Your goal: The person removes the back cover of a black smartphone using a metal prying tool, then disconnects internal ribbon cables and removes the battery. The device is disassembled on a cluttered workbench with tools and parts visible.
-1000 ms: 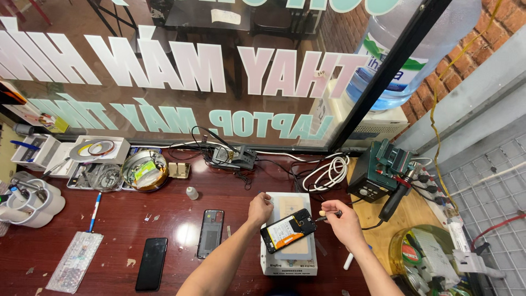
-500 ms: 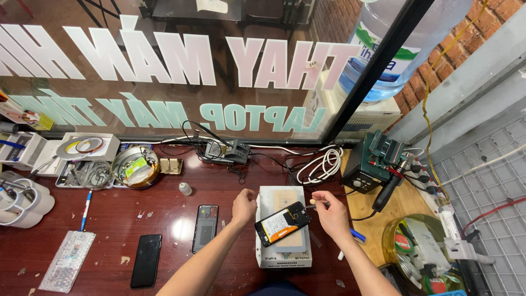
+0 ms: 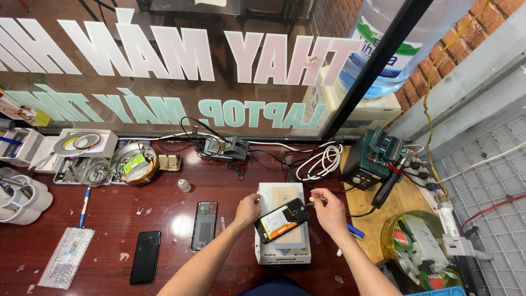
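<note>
An opened smartphone (image 3: 281,220) with its orange-labelled battery showing lies tilted on a white heating pad box (image 3: 284,256). My left hand (image 3: 247,210) grips the phone's left end and steadies it. My right hand (image 3: 330,211) pinches a thin metal tool (image 3: 310,202) whose tip sits at the phone's upper right corner. Both forearms reach in from the bottom edge.
A phone back cover (image 3: 204,225) and a black phone (image 3: 145,256) lie left of the pad. A small bottle (image 3: 184,185), a round tin (image 3: 133,163) and parts trays stand further left. A coiled white cable (image 3: 320,162) and soldering station (image 3: 374,160) are at right, behind a glass window.
The view has shifted slightly. Both hands stay on the phone, and my right hand has brought the tool tip closer to the phone's upper right corner.
</note>
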